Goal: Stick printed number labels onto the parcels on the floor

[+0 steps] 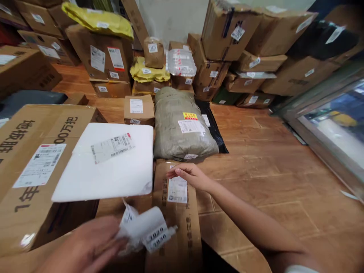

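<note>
My left hand (93, 242), blurred at the bottom left, grips a roll of number labels (149, 223); printed numbers show on its loose strip. My right hand (189, 174) is over the top end of a long cardboard box (176, 218), by a white shipping label (178, 190). Its fingers are stretched out side by side, with nothing visible in them; whether they touch the box I cannot tell. Just beyond lies a grey wrapped parcel (182, 121) with a yellow sticker. To the left is a white foam package (113, 167) with a shipping label.
A big printed carton (42, 159) stands at the left. Stacked boxes (227, 38) and a yellow parcel (98, 21) line the wall. A small box (139, 108) and a black bag (213, 131) flank the grey parcel. Wooden floor (270, 170) stretches right toward a glass door frame (313, 113).
</note>
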Tool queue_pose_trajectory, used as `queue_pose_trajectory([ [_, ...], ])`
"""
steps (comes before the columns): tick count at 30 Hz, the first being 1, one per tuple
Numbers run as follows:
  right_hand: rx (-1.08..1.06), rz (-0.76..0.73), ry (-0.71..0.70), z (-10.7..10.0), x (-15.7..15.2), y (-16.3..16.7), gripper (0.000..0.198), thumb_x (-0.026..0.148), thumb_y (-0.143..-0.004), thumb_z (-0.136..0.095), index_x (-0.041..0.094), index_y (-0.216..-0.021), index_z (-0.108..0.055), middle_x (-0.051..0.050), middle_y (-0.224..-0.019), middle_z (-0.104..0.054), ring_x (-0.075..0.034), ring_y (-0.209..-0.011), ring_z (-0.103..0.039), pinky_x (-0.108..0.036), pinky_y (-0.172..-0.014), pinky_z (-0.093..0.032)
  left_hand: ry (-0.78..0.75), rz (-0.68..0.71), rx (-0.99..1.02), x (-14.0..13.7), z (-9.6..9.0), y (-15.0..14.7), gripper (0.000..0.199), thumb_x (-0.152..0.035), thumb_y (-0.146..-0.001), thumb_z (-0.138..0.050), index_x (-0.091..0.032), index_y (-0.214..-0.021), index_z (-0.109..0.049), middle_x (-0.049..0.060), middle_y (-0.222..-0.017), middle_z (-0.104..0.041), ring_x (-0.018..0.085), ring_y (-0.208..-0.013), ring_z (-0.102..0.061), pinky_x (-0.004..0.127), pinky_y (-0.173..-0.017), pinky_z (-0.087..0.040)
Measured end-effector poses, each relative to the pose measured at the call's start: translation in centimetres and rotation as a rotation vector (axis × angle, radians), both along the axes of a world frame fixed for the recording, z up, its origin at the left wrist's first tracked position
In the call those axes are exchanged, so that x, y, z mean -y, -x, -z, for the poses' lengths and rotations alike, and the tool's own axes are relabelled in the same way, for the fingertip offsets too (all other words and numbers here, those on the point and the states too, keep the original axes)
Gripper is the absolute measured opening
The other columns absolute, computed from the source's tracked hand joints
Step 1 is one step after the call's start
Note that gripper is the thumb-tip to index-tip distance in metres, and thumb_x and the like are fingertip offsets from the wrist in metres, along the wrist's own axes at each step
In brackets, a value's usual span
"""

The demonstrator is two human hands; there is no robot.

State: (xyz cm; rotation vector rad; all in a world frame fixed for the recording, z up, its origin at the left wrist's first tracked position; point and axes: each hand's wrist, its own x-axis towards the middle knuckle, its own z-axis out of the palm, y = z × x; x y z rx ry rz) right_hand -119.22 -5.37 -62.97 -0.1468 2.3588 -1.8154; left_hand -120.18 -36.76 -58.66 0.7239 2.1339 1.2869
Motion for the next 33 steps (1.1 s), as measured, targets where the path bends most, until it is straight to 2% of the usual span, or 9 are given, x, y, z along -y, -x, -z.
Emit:
queue_pose_trajectory([
  [1, 0.056, -0.104, 0.085, -1.1, 0.7, -0.7, 0.059, 0.064, -0.083, -0.042, 0.016, -0.104, -0.068, -0.009, -0.097, -0.074, -0.021, -0.091, -0.068, -0.037, -0.081, -0.053, 0.042, 0.087, -0.14, -0.4, -0.4, 1.0, 0.013, -0.032, -0.073, -0.067, -0.035, -0.08, -0.076, 0.0, -0.08, -0.076, 0.019, -0.075, -0.07, 0.018, -0.066, -0.052],
  [4, 0.173, -0.257, 0.302, -3.6, 2.2, -3.4, 0.075, 0.07, -0.078, -0.043, 0.016, -0.129, -0.051, -0.014, -0.12, -0.064, -0.023, -0.107, -0.062, -0.045, -0.095, -0.045, -0.032, 0.037, -0.315, -2.5, -1.5, 3.2, 0.019, -0.034, -0.075, -0.06, -0.032, -0.082, -0.077, -0.001, -0.08, -0.077, 0.019, -0.07, -0.07, 0.019, -0.062, -0.051],
  [10, 0.203, -0.026, 0.241, -4.9, 5.8, -10.2, 0.089, 0.048, -0.06, -0.076, 0.017, -0.134, -0.039, -0.017, -0.13, -0.057, -0.024, -0.116, -0.058, -0.049, -0.101, -0.04, -0.133, 0.122, -0.004, -5.5, -0.8, 1.8, 0.033, -0.041, -0.082, -0.048, -0.027, -0.097, -0.074, 0.001, -0.09, -0.075, 0.024, -0.086, -0.066, 0.03, -0.08, -0.05],
  [15, 0.172, 0.431, 0.342, -3.8, 11.5, -14.6, 0.079, 0.022, -0.06, -0.08, 0.021, -0.127, -0.037, -0.001, -0.097, -0.07, -0.013, -0.089, -0.065, -0.033, -0.086, -0.05, -0.258, 0.065, 0.381, -6.0, 0.0, -1.5, 0.032, -0.043, -0.083, -0.049, -0.022, -0.093, -0.071, -0.001, -0.072, -0.069, 0.018, -0.069, -0.059, 0.029, -0.07, -0.048],
  [18, 0.215, 0.61, 0.398, -3.0, 13.5, -15.5, 0.042, 0.029, -0.06, -0.081, 0.017, -0.092, -0.057, 0.008, -0.064, -0.062, -0.006, -0.057, -0.056, -0.02, -0.058, -0.042, -0.376, 0.002, 0.756, -6.1, -0.6, -3.3, 0.028, -0.046, -0.083, -0.053, -0.021, -0.088, -0.065, -0.004, -0.054, -0.06, 0.015, -0.053, -0.054, 0.026, -0.055, -0.044],
  [20, 0.202, 0.654, 0.405, -2.2, 13.9, -15.4, 0.037, 0.036, -0.054, -0.083, 0.015, -0.069, -0.057, 0.009, -0.056, -0.057, -0.004, -0.052, -0.05, -0.019, -0.054, -0.037, -0.488, -0.067, 0.883, -6.2, -1.0, -4.0, 0.03, -0.049, -0.08, -0.056, -0.02, -0.083, -0.063, -0.004, -0.054, -0.06, 0.015, -0.053, -0.056, 0.026, -0.053, -0.045],
  [27, 0.115, 0.755, 0.605, 2.4, 14.5, -12.8, 0.057, 0.061, -0.044, -0.08, 0.019, -0.073, -0.054, 0.007, -0.065, -0.059, -0.007, -0.059, -0.054, -0.022, -0.061, -0.044, -0.45, -0.106, 0.483, -5.7, -1.6, -4.2, 0.047, -0.033, -0.059, -0.08, -0.017, -0.1, -0.064, 0.005, -0.101, -0.071, 0.019, -0.082, -0.066, 0.028, -0.072, -0.052],
  [30, 0.19, 0.69, 0.688, 3.5, 15.4, -13.2, 0.064, 0.062, -0.034, -0.083, 0.018, -0.07, -0.052, 0.007, -0.056, -0.057, -0.008, -0.051, -0.054, -0.023, -0.056, -0.045, -0.373, -0.115, 0.512, -4.6, -1.4, -5.0, 0.054, -0.035, -0.057, -0.081, -0.017, -0.105, -0.062, 0.006, -0.101, -0.072, 0.02, -0.084, -0.067, 0.029, -0.073, -0.054],
  [33, 0.225, 0.633, 0.732, 3.6, 16.7, -15.5, 0.067, 0.067, -0.037, -0.079, 0.019, -0.077, -0.054, 0.007, -0.058, -0.059, -0.009, -0.054, -0.056, -0.023, -0.057, -0.046, -0.278, 0.029, 0.526, -3.2, -1.0, -6.1, 0.054, -0.033, -0.056, -0.084, -0.015, -0.102, -0.062, 0.005, -0.095, -0.074, 0.018, -0.082, -0.068, 0.025, -0.072, -0.054],
])
